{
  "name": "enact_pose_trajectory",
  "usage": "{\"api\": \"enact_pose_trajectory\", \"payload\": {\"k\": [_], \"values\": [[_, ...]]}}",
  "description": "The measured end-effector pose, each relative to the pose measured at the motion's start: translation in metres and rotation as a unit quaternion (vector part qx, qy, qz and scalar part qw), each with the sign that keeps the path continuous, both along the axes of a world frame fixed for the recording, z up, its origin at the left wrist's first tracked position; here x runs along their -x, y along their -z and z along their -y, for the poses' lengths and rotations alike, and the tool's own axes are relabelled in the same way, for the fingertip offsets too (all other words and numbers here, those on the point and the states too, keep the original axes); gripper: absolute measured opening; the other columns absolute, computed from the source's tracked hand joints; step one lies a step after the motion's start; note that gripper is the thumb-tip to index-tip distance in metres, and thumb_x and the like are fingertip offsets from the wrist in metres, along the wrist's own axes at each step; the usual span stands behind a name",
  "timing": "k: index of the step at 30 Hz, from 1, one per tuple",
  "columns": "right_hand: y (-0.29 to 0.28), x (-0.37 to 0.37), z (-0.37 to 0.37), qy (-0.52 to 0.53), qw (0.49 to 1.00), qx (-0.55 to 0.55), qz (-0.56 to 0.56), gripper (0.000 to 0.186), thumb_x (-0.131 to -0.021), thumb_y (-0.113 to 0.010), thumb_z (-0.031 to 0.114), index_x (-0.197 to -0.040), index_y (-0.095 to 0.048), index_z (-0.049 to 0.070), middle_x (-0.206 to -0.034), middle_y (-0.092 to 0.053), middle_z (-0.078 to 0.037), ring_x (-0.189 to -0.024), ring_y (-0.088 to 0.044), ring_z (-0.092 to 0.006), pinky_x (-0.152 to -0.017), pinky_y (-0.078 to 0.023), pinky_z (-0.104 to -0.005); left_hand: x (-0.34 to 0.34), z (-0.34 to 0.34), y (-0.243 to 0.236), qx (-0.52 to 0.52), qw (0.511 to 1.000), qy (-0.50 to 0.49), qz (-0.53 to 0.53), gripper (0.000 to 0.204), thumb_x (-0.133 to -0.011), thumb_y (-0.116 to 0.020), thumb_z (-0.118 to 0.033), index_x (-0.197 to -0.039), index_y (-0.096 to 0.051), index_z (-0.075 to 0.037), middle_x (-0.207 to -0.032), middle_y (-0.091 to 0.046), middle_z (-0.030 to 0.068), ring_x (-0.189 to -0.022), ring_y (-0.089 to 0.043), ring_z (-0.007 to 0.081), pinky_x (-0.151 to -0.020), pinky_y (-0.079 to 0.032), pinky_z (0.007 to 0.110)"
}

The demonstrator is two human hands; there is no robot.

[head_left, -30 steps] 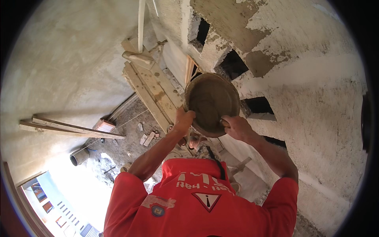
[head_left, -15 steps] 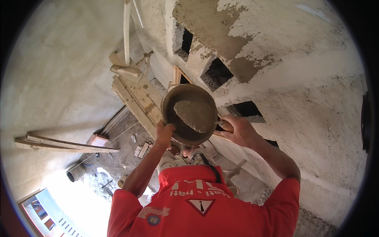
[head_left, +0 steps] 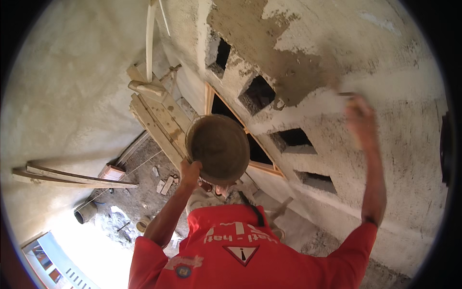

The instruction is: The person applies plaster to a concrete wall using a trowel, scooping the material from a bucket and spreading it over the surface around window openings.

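Bucket (head_left: 240,151) extends rightward from left fingers (head_left: 195,166) gripping its rim — right fingers (head_left: 358,110) clutch a blurred trowel (head_left: 345,94).

Your right hand (head_left: 361,118) looks blurred; strong white glare shines at lower left; dark rim surrounds curved edges.

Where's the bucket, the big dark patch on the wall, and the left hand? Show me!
Bucket (head_left: 239,155): head view, on its inner wall, right side.
Dark patch (head_left: 285,71): head view, around its middle.
Left hand (head_left: 190,174): head view, middle of the hand.
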State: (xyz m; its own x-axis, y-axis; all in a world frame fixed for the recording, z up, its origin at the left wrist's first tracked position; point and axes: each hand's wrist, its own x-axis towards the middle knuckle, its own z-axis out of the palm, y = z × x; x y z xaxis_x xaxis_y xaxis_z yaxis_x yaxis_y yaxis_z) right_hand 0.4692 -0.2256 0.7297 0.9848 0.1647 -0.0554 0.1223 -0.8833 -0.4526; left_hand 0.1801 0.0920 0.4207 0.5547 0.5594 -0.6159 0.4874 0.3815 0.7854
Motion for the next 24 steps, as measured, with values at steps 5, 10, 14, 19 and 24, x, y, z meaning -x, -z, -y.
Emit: {"api": "enact_pose_trajectory", "payload": {"k": [5,10,14,19,24], "values": [[-0.063,0.026,-0.017,-0.016,0.999,0.029,-0.023,0.047,-0.097,-0.061,0.023,-0.144,-0.057,0.020,-0.097,-0.066,-0.006,-0.071,-0.056,-0.0144,-0.069,-0.055,-0.0295,0.003,0.006,0.008,0.027,0.998,-0.050,0.029,0.037,-0.072,-0.062,-0.004,-0.108,-0.066,0.001,-0.083,-0.064,0.0065,-0.065,-0.057,0.0167,-0.052,-0.044,0.032],[0.044,0.064,-0.023,-0.259,0.954,0.047,-0.143,0.047,-0.089,-0.068,0.022,-0.135,-0.062,0.013,-0.107,-0.066,-0.013,-0.088,-0.063,-0.0208,-0.081,-0.057,-0.0341,-0.013,0.019,-0.011,0.031,0.998,-0.041,0.041,0.038,-0.072,-0.061,-0.003,-0.109,-0.066,0.003,-0.084,-0.064,0.0070,-0.070,-0.058,0.0183,-0.058,-0.047,0.032],[0.125,0.097,-0.056,-0.399,0.878,0.262,0.025,0.040,-0.088,-0.069,0.018,-0.127,-0.062,0.011,-0.100,-0.065,-0.017,-0.096,-0.068,-0.0303,-0.080,-0.058,-0.0419,-0.017,0.019,-0.013,0.022,0.998,-0.028,0.056,0.036,-0.072,-0.061,-0.004,-0.107,-0.067,0.003,-0.086,-0.064,0.0073,-0.076,-0.058,0.0188,-0.063,-0.048,0.034],[0.192,0.102,-0.079,-0.413,0.860,0.297,0.019,0.037,-0.089,-0.069,0.019,-0.124,-0.061,0.011,-0.094,-0.066,-0.017,-0.092,-0.070,-0.0352,-0.076,-0.058,-0.0479,-0.026,0.015,-0.054,0.047,0.997,0.000,0.057,0.037,-0.073,-0.059,-0.004,-0.108,-0.067,0.003,-0.087,-0.065,0.0072,-0.077,-0.057,0.0185,-0.067,-0.048,0.035],[0.223,0.121,-0.086,-0.427,0.877,0.155,-0.155,0.039,-0.087,-0.070,0.021,-0.123,-0.061,0.011,-0.097,-0.070,-0.020,-0.090,-0.069,-0.0414,-0.079,-0.057,-0.0490,-0.029,0.011,-0.051,0.025,0.996,0.021,0.085,0.038,-0.073,-0.059,-0.003,-0.110,-0.066,0.004,-0.089,-0.066,0.0090,-0.075,-0.057,0.0189,-0.067,-0.048,0.034]]}}
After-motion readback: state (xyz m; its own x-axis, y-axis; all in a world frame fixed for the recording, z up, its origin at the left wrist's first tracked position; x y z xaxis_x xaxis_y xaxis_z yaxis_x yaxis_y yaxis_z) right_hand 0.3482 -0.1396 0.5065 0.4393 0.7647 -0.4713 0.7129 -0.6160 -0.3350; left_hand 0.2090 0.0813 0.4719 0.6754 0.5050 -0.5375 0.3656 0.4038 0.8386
